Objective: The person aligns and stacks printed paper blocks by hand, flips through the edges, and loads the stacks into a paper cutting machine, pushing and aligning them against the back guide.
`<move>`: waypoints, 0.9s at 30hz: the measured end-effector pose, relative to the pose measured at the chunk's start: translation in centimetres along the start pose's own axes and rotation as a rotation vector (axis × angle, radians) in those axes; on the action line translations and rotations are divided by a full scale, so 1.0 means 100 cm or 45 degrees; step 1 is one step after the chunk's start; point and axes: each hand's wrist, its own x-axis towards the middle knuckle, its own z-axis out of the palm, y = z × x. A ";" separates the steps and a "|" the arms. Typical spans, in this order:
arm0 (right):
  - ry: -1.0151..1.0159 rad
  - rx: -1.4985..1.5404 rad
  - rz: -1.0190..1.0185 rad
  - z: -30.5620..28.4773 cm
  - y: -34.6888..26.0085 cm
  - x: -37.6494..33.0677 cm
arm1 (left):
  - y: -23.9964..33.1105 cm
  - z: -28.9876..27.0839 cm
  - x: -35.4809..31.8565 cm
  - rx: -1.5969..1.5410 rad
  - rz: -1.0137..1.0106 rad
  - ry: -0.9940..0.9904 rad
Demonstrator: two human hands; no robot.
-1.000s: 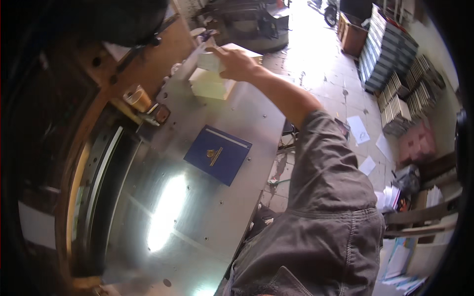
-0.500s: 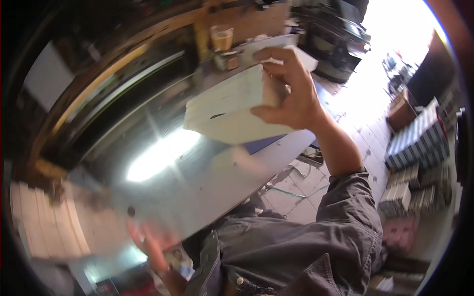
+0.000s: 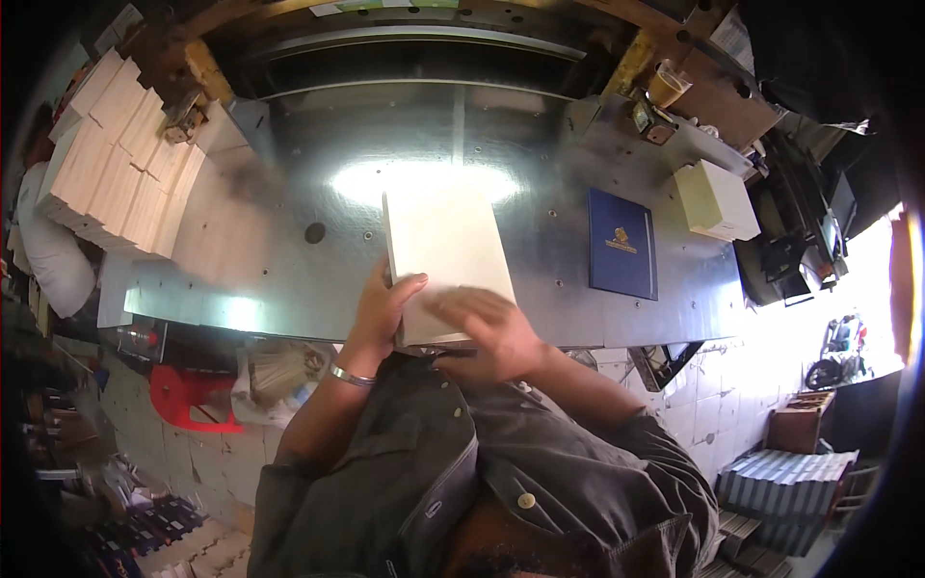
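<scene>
Block [image 3: 448, 241], already in hand, is at the desk's [image 3: 540, 222] six-o'clock edge; left hand [image 3: 376, 313] fingers pinch it, right hand [image 3: 496, 337] fingers blurred, grip unclear; second stack [image 3: 708, 202], two o'clock, untouched.

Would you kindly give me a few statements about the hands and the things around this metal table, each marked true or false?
1. The left hand holds the white paper block at its left side. True.
2. The blue book lies to the left of the white paper block. False: it lies to the right.
3. The pale stack stands farther right than the blue book. True.
4. The right hand rests on the blue book. False: it is at the near right part of the white paper block.
5. A metal band is worn on the left wrist. True.
</scene>
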 end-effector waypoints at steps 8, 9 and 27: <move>0.455 0.073 0.622 -0.050 0.033 0.022 | 0.132 0.024 -0.027 1.039 0.707 -0.465; 0.468 0.304 0.750 -0.051 0.035 0.020 | 0.150 0.037 -0.031 1.376 0.713 -0.550; 0.262 1.207 0.930 0.010 0.064 -0.021 | -0.013 -0.076 -0.025 0.557 0.736 -0.115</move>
